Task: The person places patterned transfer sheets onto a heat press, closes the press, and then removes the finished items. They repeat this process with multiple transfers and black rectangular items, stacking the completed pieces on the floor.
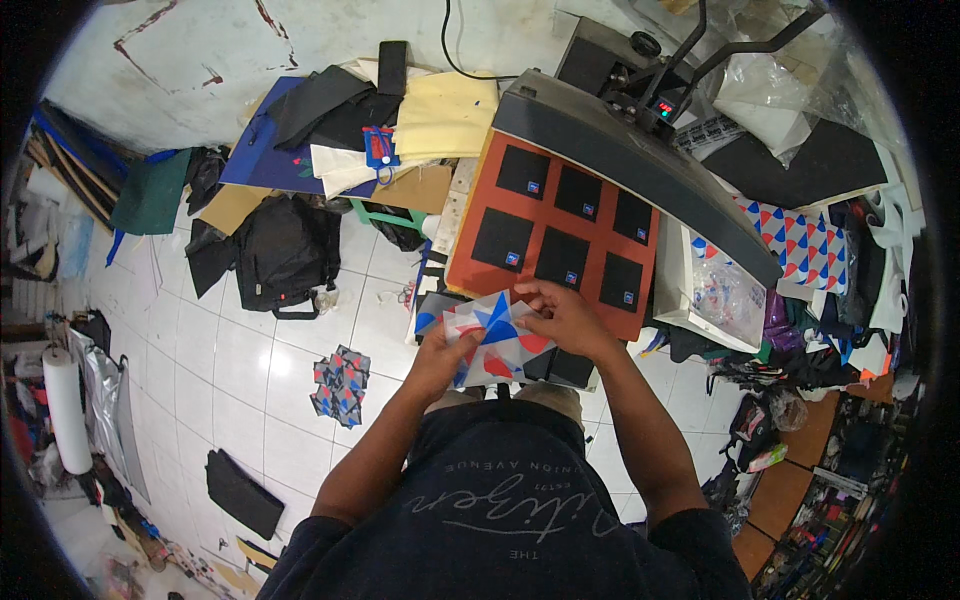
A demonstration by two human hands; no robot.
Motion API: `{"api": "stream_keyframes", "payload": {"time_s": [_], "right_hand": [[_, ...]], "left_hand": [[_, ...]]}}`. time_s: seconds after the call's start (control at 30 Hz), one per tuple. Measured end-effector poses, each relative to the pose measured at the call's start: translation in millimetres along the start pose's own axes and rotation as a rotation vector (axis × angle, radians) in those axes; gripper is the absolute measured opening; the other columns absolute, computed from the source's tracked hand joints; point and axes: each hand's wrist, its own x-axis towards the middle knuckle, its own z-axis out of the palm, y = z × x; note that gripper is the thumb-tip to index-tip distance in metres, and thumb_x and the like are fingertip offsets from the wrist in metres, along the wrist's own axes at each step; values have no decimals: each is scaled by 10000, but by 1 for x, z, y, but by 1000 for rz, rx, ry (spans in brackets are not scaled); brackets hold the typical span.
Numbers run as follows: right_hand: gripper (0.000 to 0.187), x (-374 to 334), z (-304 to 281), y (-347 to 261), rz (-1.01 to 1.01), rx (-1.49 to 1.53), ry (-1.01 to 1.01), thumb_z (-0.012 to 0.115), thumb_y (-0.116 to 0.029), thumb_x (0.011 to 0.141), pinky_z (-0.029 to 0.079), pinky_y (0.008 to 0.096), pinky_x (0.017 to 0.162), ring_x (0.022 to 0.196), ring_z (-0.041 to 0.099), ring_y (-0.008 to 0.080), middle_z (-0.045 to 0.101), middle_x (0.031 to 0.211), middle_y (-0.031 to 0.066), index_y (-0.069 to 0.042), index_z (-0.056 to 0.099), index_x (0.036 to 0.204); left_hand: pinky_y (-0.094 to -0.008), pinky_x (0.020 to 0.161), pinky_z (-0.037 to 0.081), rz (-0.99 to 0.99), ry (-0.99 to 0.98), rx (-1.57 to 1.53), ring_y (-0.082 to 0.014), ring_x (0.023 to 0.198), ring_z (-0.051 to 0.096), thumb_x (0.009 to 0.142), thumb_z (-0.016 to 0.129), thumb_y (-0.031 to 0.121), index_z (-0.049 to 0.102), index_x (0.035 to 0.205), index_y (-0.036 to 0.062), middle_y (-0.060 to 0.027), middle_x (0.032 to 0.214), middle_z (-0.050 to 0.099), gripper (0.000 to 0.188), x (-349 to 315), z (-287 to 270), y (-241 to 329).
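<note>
In front of my body I hold translucent film sheets [497,362] printed with blue and red shapes. My left hand [441,358] is closed on their left side, thumb on top. My right hand [563,318] has its fingers curled at the upper right edge, the thumb against the film. Just beyond the hands is the orange-red pad [468,262] of a heat press. Several black square fabric pieces [560,252] lie on it in two rows, each with a small blue patch near a lower corner. The dark upper plate [630,165] of the press stands raised behind them.
A white box [722,325] holding clear plastic stands right of the press. Scattered printed pieces [340,386] lie on the tiled floor [235,350] at left, near a black bag [288,255]. Yellow cloth [445,112] and dark fabric pile up behind. Cluttered shelves [850,470] line the right.
</note>
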Motion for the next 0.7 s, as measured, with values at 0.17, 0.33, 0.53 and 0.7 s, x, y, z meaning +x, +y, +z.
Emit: {"api": "stream_keyframes", "payload": {"time_s": [0.17,0.33,0.53,0.7], "right_hand": [[480,4,5,-1,-23,-46,92,729,-167,816,517,314,763,877,635,184,660,995,142,16,532,1213],[347,0,3,27,22,36,144,722,-185,824,513,295,708,789,629,156,653,888,89,8,588,1079],[216,-4,-3,25,131,-27,83,659,-211,874,493,274,648,709,604,108,640,805,39,-11,628,953],[188,29,-10,14,-21,-18,152,644,-202,882,481,274,660,734,587,110,637,827,43,-21,629,930]], "left_hand": [[-275,741,487,35,43,23,-124,837,612,882,645,140,635,1050,28,-47,947,662,202,0,-3,-2],[-281,736,497,55,146,43,-127,838,617,887,625,116,636,1051,20,-59,959,664,190,-2,-7,-6],[-278,750,500,97,158,-24,-129,847,624,888,631,128,626,1082,21,-68,956,667,222,-2,-15,-12],[-278,742,497,172,254,-113,-134,824,624,880,644,145,617,1081,23,-62,941,666,237,1,-28,-9]]}}
